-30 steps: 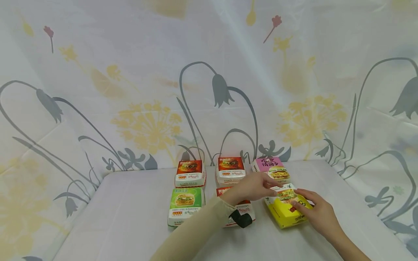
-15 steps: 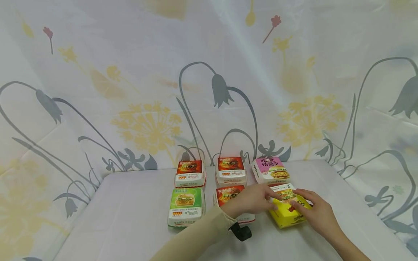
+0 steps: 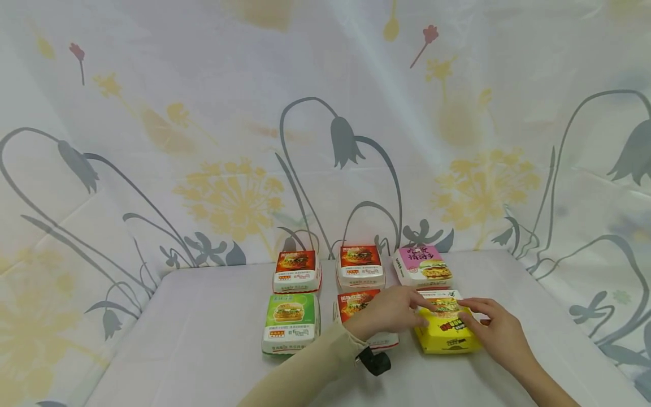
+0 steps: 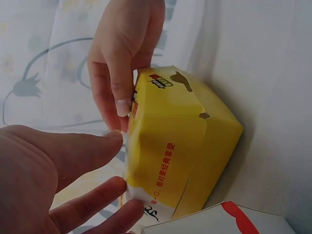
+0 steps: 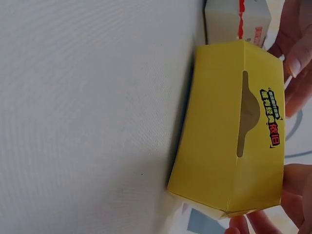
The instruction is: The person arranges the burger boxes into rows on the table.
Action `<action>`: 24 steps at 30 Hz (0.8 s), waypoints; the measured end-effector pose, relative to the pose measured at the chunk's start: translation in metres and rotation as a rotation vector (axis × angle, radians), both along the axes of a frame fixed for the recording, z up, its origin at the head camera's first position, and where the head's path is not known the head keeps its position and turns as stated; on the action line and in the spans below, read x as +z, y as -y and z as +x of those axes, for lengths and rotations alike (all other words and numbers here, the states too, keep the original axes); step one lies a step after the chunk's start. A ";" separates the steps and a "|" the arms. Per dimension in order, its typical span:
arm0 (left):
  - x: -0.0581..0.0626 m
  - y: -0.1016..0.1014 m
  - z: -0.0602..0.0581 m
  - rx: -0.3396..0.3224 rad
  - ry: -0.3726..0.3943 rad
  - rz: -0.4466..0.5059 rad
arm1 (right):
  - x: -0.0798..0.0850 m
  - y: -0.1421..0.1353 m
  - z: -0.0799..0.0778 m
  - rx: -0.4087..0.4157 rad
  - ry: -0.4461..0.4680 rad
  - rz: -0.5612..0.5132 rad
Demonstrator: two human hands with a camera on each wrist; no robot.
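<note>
A yellow burger box (image 3: 450, 339) with a white back edge lies on the white table, front right of a group of burger boxes. My left hand (image 3: 389, 310) reaches across from the left, fingertips right at the box's left side. In the left wrist view, its thumb (image 4: 92, 151) and fingers are spread apart along the lid edge. My right hand (image 3: 503, 333) is at the box's right side, thumb over the lid; in the right wrist view its fingers (image 5: 258, 222) show beside the box's end. Neither hand curls round the box.
Behind it stands a pink burger box (image 3: 422, 264). Red burger boxes stand at back left (image 3: 295, 270), back middle (image 3: 360, 267) and front middle (image 3: 356, 299), the last partly under my left arm. A green burger box (image 3: 290, 322) is front left. A flower-printed curtain (image 3: 325, 186) hangs behind.
The yellow box has turned from a slant to nearly square with the table, in line with the pink one. My left hand has shifted slightly toward the front; the other boxes stay put.
</note>
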State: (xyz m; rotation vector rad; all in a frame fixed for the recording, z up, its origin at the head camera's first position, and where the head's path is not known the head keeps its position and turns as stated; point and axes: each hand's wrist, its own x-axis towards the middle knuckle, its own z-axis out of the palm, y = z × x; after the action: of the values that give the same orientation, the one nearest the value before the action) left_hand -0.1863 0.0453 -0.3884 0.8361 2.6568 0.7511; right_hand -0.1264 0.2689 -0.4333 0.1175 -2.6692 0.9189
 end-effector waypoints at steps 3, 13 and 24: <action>-0.002 -0.002 0.000 -0.016 -0.042 -0.042 | 0.001 -0.001 0.000 0.010 0.042 -0.013; -0.009 -0.007 0.005 -0.081 -0.181 -0.134 | 0.000 -0.006 -0.003 0.073 0.098 -0.038; -0.011 -0.007 0.006 -0.113 -0.208 -0.189 | 0.010 -0.013 -0.015 0.097 -0.026 0.008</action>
State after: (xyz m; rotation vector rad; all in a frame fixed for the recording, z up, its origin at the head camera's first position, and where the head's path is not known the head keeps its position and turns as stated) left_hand -0.1804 0.0527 -0.3996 1.0518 2.7757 0.3974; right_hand -0.1414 0.2816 -0.4230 0.2603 -2.6638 0.9291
